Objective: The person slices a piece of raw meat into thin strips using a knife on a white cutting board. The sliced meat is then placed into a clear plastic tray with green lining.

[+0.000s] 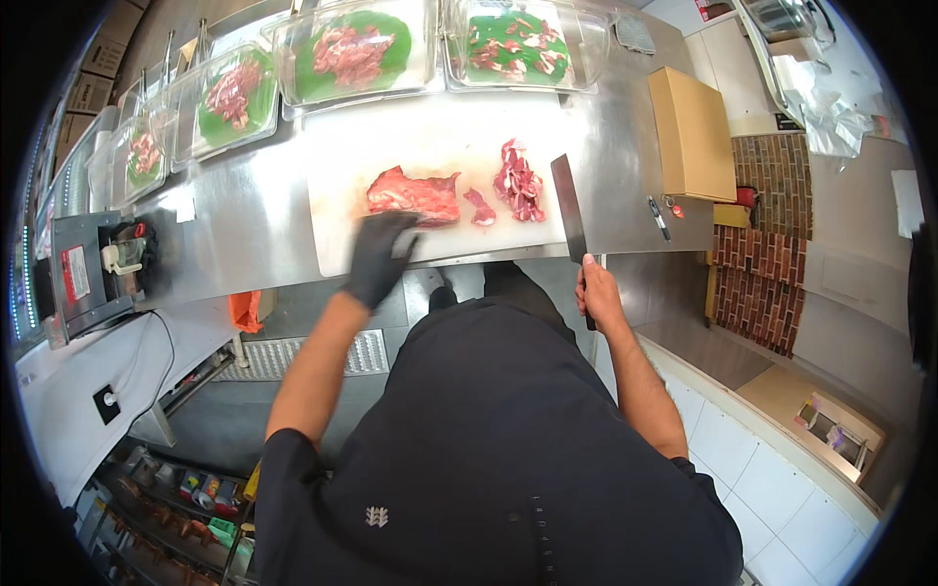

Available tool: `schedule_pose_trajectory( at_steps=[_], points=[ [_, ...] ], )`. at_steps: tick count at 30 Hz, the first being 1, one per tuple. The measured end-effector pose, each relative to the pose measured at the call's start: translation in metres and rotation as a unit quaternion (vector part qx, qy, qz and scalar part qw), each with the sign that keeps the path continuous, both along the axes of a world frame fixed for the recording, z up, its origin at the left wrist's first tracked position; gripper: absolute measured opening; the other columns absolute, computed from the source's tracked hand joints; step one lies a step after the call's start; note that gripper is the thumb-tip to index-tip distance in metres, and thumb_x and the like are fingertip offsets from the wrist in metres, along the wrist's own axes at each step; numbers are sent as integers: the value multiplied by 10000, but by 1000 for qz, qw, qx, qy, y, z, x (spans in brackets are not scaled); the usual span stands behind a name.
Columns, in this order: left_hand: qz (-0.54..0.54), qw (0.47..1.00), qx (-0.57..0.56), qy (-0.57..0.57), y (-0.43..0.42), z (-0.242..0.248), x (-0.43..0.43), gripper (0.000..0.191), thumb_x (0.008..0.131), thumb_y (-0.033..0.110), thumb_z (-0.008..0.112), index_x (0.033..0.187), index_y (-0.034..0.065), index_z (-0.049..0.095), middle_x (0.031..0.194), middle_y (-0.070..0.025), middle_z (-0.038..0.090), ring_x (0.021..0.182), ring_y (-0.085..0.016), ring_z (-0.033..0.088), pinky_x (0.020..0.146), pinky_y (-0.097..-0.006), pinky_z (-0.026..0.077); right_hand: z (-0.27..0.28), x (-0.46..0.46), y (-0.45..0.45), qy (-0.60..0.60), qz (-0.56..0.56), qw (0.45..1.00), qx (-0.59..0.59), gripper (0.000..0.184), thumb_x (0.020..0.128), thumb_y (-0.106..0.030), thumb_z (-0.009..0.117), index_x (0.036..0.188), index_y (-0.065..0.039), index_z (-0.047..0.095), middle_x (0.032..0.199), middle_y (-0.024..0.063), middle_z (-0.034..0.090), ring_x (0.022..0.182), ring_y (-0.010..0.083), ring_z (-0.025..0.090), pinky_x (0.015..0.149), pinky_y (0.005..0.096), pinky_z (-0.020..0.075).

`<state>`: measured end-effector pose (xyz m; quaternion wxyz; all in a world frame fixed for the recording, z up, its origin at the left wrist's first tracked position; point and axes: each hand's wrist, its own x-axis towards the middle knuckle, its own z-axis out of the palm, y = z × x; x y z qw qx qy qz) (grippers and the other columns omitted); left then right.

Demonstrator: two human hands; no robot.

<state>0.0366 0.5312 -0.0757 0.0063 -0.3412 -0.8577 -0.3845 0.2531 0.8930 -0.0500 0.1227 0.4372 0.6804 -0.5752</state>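
My left hand (pixel 382 253), in a black glove and slightly blurred, is at the near edge of a large piece of raw meat (pixel 414 192); whether it touches the meat I cannot tell. The meat lies on a white cutting board (pixel 337 165). Right of it lie a small strip of meat (pixel 480 206) and a pile of sliced meat (pixel 519 182). Bare of any glove, my right hand (pixel 601 293) is closed around the handle of a cleaver-like knife (pixel 569 209), its broad blade pointing away from me beside the board's right edge.
Clear plastic containers of cut meat on green liners (pixel 366 47) line the back of the steel counter (pixel 234 234). At right are a cardboard box (pixel 692 135), a pen (pixel 659 218) and a keyring (pixel 673 209). A metal device (pixel 91 271) stands far left.
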Motion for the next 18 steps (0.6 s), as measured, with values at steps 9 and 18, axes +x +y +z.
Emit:
schedule_pose_trajectory(
  at_steps=[9,18],
  points=[
    [-93,921,-362,111,176,-70,-37,146,907,163,673,1041,149,730,1123,-104,711,1074,-293,675,905,-486,495,-17,23,20,14,-4,999,-51,483,1120,-455,523,821,-76,497,602,12,482,436,123,464,409,316,399],
    [-277,914,-296,25,211,-26,-64,115,804,248,828,890,220,757,959,4,745,1003,-258,684,897,-453,442,-29,40,69,32,-41,985,-164,479,1121,-487,517,856,-88,506,616,3,486,449,114,462,421,305,410]
  ],
)
